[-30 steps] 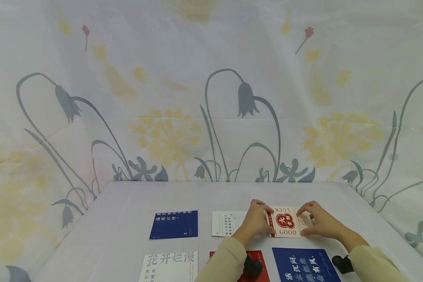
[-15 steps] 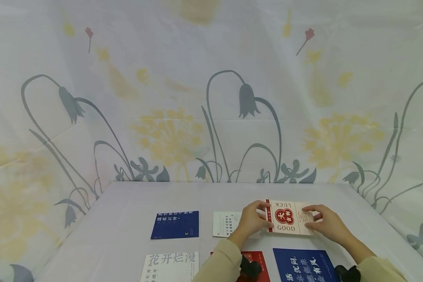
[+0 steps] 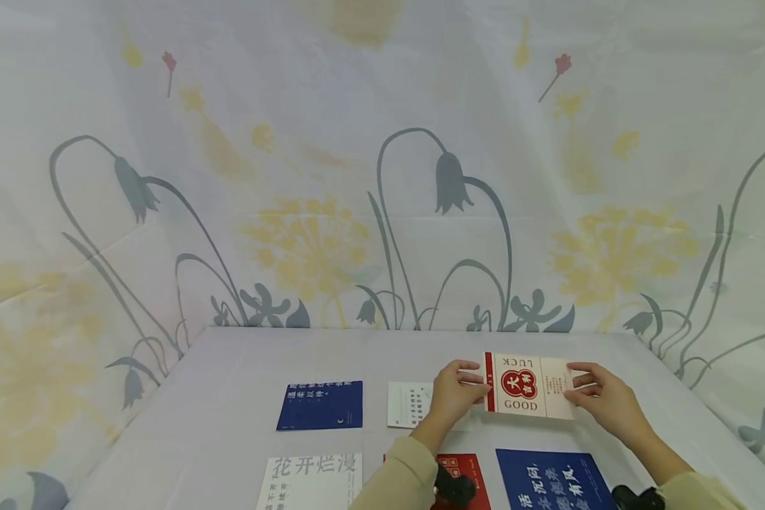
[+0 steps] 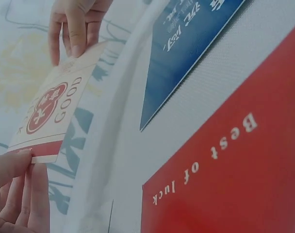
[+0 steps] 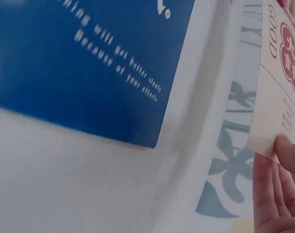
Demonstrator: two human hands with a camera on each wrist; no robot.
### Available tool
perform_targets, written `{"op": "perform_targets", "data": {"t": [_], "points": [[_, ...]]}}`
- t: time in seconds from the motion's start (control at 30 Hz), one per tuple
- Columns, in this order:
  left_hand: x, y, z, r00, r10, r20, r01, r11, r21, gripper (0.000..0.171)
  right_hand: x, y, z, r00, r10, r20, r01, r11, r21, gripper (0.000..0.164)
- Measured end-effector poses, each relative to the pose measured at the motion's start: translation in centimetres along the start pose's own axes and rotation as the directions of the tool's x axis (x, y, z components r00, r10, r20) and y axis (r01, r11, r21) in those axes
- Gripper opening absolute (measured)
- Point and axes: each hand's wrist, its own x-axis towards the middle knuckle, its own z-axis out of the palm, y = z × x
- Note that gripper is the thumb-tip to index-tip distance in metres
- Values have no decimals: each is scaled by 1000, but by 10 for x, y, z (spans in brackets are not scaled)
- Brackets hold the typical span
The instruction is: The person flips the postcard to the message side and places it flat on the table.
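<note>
A cream card (image 3: 529, 386) with a red emblem, a red stripe and the words GOOD LUCK is held up over the table between both hands. My left hand (image 3: 454, 397) pinches its red-striped left end, thumb on the printed face and fingers behind, as the left wrist view shows with the card (image 4: 48, 107). At the opposite end my right hand (image 3: 612, 404) pinches the plain cream edge; in the right wrist view the thumb presses the front of the card (image 5: 271, 107) and the fingers lie behind it.
On the white table (image 3: 166, 439) lie a dark blue card (image 3: 321, 405), a white card (image 3: 408, 404) partly behind the left hand, a white card with grey characters (image 3: 312, 482), a red card (image 3: 465, 471) partly under the left sleeve, and a blue card (image 3: 551, 478). A flowered cloth (image 3: 331, 142) hangs behind.
The cream card has risen off the table and tilted up toward the camera, shifting slightly right. Both hands rose with it, and the right hand has slid out to the card's right edge.
</note>
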Motion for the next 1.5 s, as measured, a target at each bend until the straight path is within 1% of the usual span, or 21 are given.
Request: {"op": "perform_targets", "data": {"t": [0.13, 0.2, 0.37, 0.5, 0.6, 0.67, 0.77, 0.87, 0.93, 0.97, 1.07, 1.1, 1.17, 1.23, 1.3, 1.37, 1.5], "points": [[-2, 1, -2, 1000, 0, -3, 0, 1000, -3, 20, 0, 0, -2, 999, 27, -32, -27, 999, 21, 53], [-3, 1, -3, 1000, -3, -1, 3, 1000, -8, 16, 0, 0, -1, 999, 40, -37, -38, 999, 38, 50], [-4, 1, -5, 1000, -16, 1, 16, 1000, -22, 8, -4, -1, -2, 997, 63, -34, -59, 992, 115, 39], [-3, 0, -5, 1000, 2, -3, -2, 1000, 21, 7, -5, -1, -3, 996, 83, -36, -77, 985, 154, 35], [-3, 0, -5, 1000, 11, -6, -10, 998, 58, 9, -4, 5, -1, 993, 110, -34, -101, 974, 204, 34], [-3, 0, -6, 1000, 16, 0, -16, 998, 68, 11, -2, 14, 0, 994, 106, -19, -98, 962, 256, 36], [-3, 0, -5, 1000, -8, 21, 7, 1000, 18, 11, 4, 33, 5, 994, 105, -13, -94, 934, 345, 44], [-2, -1, -4, 999, -29, 39, 30, 999, -25, 11, 10, 54, 10, 995, 97, -10, -84, 908, 411, 62], [-1, -2, -3, 998, -44, 39, 46, 998, -42, 11, 13, 64, 13, 994, 109, -24, -88, 896, 435, 72], [-1, -1, -3, 998, -50, 38, 51, 998, -41, 11, 13, 65, 13, 994, 106, -16, -89, 899, 429, 75], [-2, -1, -3, 997, -67, 37, 69, 996, -54, 11, 11, 61, 11, 996, 88, 2, -81, 905, 417, 76], [-2, -1, -4, 997, -73, 39, 75, 995, -60, 11, 9, 57, 8, 996, 82, 15, -81, 905, 418, 69], [-2, -1, -4, 996, -80, 49, 84, 993, -84, 12, 4, 43, 3, 997, 75, 31, -81, 907, 414, 59], [-3, -1, -5, 995, -83, 58, 89, 990, -108, 12, 0, 31, -1, 998, 64, 24, -68, 902, 427, 53], [-3, -2, -6, 994, -87, 64, 95, 987, -129, 13, -5, 15, -6, 997, 76, 28, -81, 899, 429, 41], [-3, -1, -6, 994, -90, 65, 98, 985, -141, 13, -8, 8, -8, 996, 90, 21, -90, 903, 420, 42], [-3, -1, -7, 992, -114, 58, 122, 981, -151, 13, -7, 8, -7, 992, 127, 18, -124, 906, 405, 46]]}}
